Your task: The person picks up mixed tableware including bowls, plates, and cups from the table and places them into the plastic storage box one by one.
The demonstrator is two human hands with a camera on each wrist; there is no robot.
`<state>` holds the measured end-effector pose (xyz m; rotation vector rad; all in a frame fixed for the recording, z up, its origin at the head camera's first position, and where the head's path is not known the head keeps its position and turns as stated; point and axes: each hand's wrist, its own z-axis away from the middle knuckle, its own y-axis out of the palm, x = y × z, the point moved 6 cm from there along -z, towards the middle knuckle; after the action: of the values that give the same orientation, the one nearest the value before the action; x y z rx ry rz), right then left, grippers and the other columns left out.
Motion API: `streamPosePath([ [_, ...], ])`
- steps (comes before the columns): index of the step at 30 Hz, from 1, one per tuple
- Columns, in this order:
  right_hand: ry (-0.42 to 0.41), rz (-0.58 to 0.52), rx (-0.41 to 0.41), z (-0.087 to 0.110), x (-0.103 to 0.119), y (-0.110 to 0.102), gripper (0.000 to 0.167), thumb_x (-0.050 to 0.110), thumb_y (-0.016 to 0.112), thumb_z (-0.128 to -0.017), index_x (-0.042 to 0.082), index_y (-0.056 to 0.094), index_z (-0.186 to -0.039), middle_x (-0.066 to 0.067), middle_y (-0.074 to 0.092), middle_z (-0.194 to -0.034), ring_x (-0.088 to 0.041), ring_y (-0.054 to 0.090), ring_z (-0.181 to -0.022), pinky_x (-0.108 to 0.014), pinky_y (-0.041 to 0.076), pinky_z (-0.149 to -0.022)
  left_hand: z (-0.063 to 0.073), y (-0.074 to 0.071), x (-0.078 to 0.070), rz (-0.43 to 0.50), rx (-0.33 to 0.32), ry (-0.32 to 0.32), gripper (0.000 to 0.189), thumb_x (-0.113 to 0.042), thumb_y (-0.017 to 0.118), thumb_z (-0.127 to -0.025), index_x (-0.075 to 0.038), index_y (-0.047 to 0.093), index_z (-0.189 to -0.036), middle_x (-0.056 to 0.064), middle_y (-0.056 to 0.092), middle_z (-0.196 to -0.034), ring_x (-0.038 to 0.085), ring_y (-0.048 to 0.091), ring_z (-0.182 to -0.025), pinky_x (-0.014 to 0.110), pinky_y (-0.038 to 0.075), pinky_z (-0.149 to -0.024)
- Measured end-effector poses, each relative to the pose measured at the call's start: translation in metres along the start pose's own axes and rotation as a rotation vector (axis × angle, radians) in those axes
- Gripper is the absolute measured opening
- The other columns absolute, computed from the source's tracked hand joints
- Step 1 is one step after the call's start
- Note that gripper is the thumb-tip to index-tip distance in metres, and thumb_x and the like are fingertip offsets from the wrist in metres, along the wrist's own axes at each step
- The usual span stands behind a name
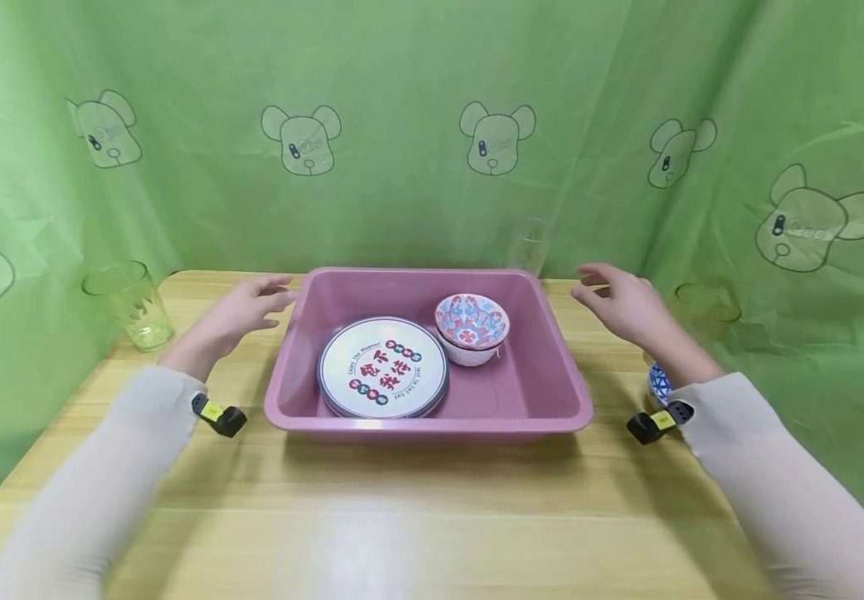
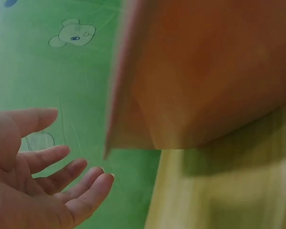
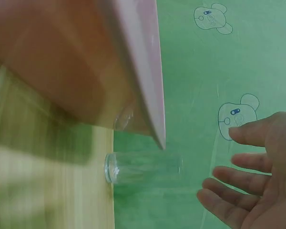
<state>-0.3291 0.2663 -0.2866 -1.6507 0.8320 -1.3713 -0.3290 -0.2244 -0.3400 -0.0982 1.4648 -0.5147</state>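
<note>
- On the top white plate [image 1: 382, 367] I can read "Enjoy the Moment" along one side and large red Chinese characters in the middle; the other small lettering is too fine to make out.
- The green curtain [image 1: 402, 200] has bear heads with faint letters I can't read; the yellow labels on my wristbands are illegible too.
- The pink basin [image 1: 432, 425] sits on the wooden table [image 1: 432, 533] in front of me, opening upward, its long axis running left to right.
- Inside it, the plate lies face up on the left, characters slightly slanted; the red-and-blue patterned bowl [image 1: 472, 321] sits to its right, mouth up.
- My left hand [image 1: 240, 312] is just beside the basin's left rim, fingers apart and loosely bent, holding nothing.
- My right hand [image 1: 621, 307] is near the right rim, equally relaxed, fingers spread, gripping nothing.
</note>
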Motion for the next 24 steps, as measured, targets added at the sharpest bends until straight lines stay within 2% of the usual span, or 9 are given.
streamPosePath([
  [5, -0.017, -0.004, -0.065, 0.012, -0.013, -0.007, 0.073, 0.051, 0.046, -0.100, 0.003, 0.028, -0.152, -0.028, 0.043, -0.143, -0.049, 0.048, -0.123, -0.065, 0.041, -0.097, 0.003, 0.006, 0.024, 0.138, 0.026, -0.010, 0.071, -0.024, 0.048, -0.104, 0.000, 0.005, -0.155, 0.027, 0.021, -0.155, 0.042, 0.028, -0.140, 0.052, 0.034, -0.111],
  [9, -0.022, -0.025, -0.090, 0.020, -0.024, -0.008, 0.077, 0.050, 0.047, -0.100, 0.004, 0.020, -0.155, -0.030, 0.037, -0.146, -0.052, 0.043, -0.125, -0.067, 0.039, -0.097, 0.003, 0.013, 0.040, 0.230, 0.057, -0.018, 0.075, -0.026, 0.049, -0.104, 0.000, 0.001, -0.155, 0.026, 0.022, -0.156, 0.040, 0.032, -0.138, 0.050, 0.033, -0.112],
  [13, -0.046, -0.026, -0.115, 0.029, -0.034, -0.006, 0.075, 0.046, 0.048, -0.101, 0.002, 0.020, -0.154, -0.032, 0.034, -0.147, -0.054, 0.042, -0.123, -0.067, 0.039, -0.097, 0.003, 0.022, 0.051, 0.289, 0.061, -0.021, 0.073, -0.029, 0.050, -0.103, -0.003, 0.006, -0.156, 0.024, 0.031, -0.153, 0.037, 0.039, -0.135, 0.045, 0.038, -0.109],
  [17, -0.068, -0.008, -0.150, 0.039, -0.041, -0.005, 0.071, 0.042, 0.050, -0.101, -0.001, 0.026, -0.152, -0.033, 0.034, -0.146, -0.054, 0.042, -0.122, -0.068, 0.039, -0.095, 0.002, 0.028, 0.059, 0.328, 0.047, -0.020, 0.069, -0.031, 0.051, -0.103, -0.007, 0.015, -0.156, 0.024, 0.039, -0.148, 0.034, 0.048, -0.128, 0.037, 0.048, -0.099],
  [24, -0.008, 0.031, -0.153, 0.055, -0.065, -0.005, 0.070, 0.046, 0.047, -0.101, 0.001, 0.028, -0.152, -0.035, 0.034, -0.145, -0.057, 0.044, -0.116, -0.073, 0.036, -0.092, 0.003, 0.034, 0.064, 0.407, 0.017, -0.003, 0.064, -0.031, 0.049, -0.103, -0.005, 0.022, -0.155, 0.028, 0.040, -0.145, 0.028, 0.057, -0.118, 0.036, 0.052, -0.094],
])
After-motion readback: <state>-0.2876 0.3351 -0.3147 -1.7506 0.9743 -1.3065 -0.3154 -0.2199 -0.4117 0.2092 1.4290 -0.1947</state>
